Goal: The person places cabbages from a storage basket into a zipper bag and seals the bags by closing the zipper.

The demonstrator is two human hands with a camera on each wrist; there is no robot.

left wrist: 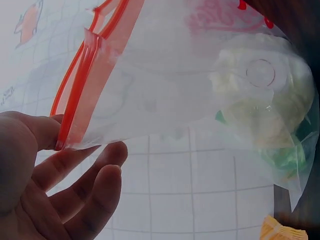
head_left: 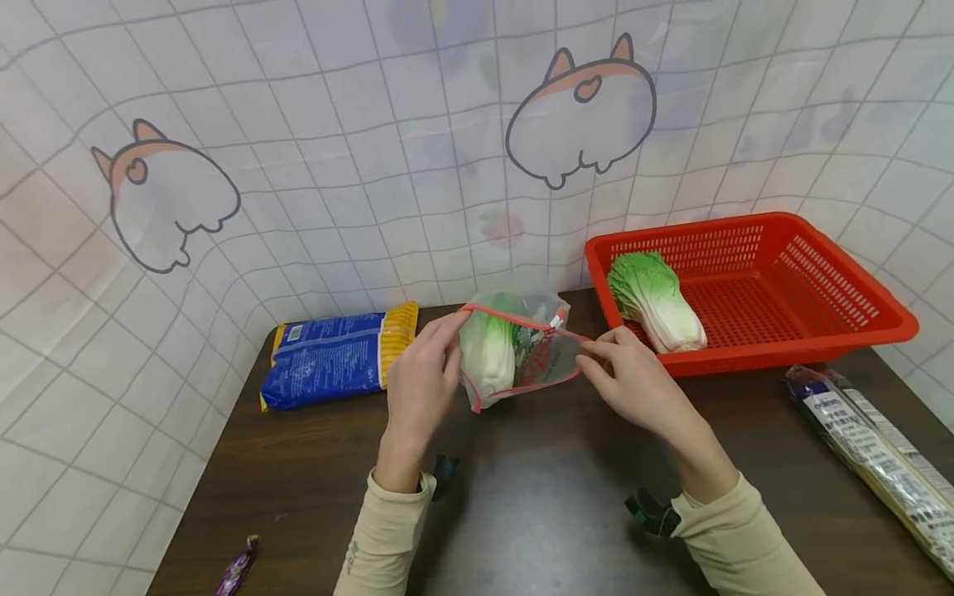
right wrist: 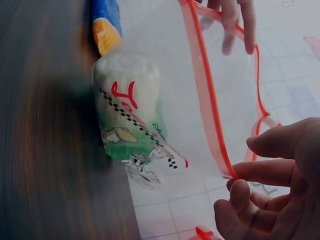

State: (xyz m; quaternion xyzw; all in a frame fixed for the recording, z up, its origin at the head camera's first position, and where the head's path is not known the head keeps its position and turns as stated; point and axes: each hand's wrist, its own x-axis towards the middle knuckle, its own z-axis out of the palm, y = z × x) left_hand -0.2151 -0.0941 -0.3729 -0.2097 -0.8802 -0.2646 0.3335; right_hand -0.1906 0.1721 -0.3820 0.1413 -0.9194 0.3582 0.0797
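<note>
A clear zip bag [head_left: 547, 356] with a red zip edge stands between both hands, its mouth spread apart. Inside it lies a napa cabbage [head_left: 497, 352], pale stem end toward me. My left hand [head_left: 426, 377] pinches the left end of the zip edge between thumb and forefinger, as the left wrist view shows; its other fingers hang loosely bent. At the opposite end, my right hand [head_left: 633, 377] pinches the red edge. In the right wrist view the bag [right wrist: 175, 115] shows printed red letters and cartoon figures, with the cabbage [right wrist: 145, 75] behind them.
A red basket [head_left: 790, 352] at the right back holds another napa cabbage [head_left: 659, 302]. To the left lies a blue and yellow packet [head_left: 328, 360]. A long clear-wrapped package [head_left: 872, 447] is at the right edge, a purple-wrapped sweet [head_left: 238, 567] at the front left. A patterned cloth [head_left: 417, 165] hangs behind.
</note>
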